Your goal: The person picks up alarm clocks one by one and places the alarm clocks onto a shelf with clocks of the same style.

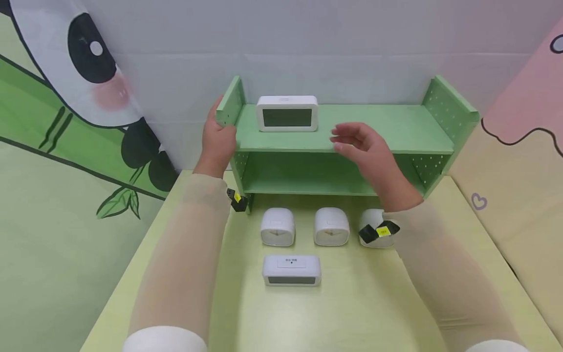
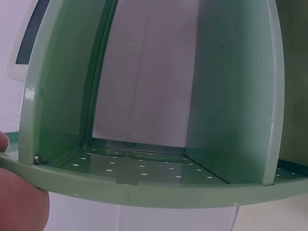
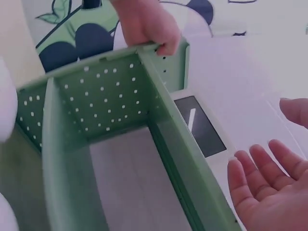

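My left hand (image 1: pixel 218 144) grips the left side panel (image 1: pixel 230 102) of a green two-tier shelf (image 1: pixel 378 124), thumb at its front edge. In the left wrist view part of that hand (image 2: pixel 21 204) shows against the perforated panel (image 2: pixel 144 190). On the top board, near the left end, stands a white digital clock (image 1: pixel 287 117) with a dark screen. My right hand (image 1: pixel 368 155) hovers at the top board's front edge, to the right of this clock. Its fingers are loosely bent and apart from the thumb, with nothing held; the right wrist view shows the bare palm (image 3: pixel 276 192).
Below the shelf, three small rounded white clocks stand in a row on the table: left (image 1: pixel 277 227), middle (image 1: pixel 332 227) and right (image 1: pixel 374 217), the last partly behind my right sleeve. A second white digital clock (image 1: pixel 292 270) lies in front. Cartoon-printed cloth (image 1: pixel 308 73) hangs behind.
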`<state>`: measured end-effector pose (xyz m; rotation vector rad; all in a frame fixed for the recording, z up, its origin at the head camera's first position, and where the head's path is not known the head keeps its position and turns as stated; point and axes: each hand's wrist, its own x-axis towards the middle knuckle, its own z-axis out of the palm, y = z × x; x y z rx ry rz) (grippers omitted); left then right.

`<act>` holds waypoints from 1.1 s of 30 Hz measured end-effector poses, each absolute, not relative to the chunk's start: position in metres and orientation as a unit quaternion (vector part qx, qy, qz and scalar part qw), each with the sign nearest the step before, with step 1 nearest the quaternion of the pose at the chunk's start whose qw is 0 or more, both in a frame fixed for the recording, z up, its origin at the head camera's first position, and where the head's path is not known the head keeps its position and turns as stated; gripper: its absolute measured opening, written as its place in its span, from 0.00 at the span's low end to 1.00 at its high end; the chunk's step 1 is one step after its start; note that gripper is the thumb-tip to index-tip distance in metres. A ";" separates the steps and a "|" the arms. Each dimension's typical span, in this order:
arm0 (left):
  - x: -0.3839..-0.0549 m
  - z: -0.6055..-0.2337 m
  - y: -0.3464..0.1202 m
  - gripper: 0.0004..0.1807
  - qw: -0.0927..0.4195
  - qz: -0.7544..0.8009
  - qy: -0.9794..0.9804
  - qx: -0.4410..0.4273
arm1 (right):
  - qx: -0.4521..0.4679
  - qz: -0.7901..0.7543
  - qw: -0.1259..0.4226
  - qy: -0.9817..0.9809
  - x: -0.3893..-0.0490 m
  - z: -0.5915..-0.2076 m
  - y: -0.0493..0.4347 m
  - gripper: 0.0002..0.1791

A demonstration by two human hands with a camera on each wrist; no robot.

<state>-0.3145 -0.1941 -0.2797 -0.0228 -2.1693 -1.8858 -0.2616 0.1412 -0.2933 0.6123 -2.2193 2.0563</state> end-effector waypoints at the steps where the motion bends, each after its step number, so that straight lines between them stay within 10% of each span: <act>1: -0.314 -0.280 -0.194 0.44 0.134 -0.651 -0.747 -0.006 | 0.204 0.679 0.023 -0.705 -0.256 -0.300 0.143 0.24; 33: -0.321 -0.282 -0.180 0.43 0.125 -0.645 -0.754 -0.006 | 0.190 0.753 -0.036 -0.629 -0.143 -0.489 0.165 0.22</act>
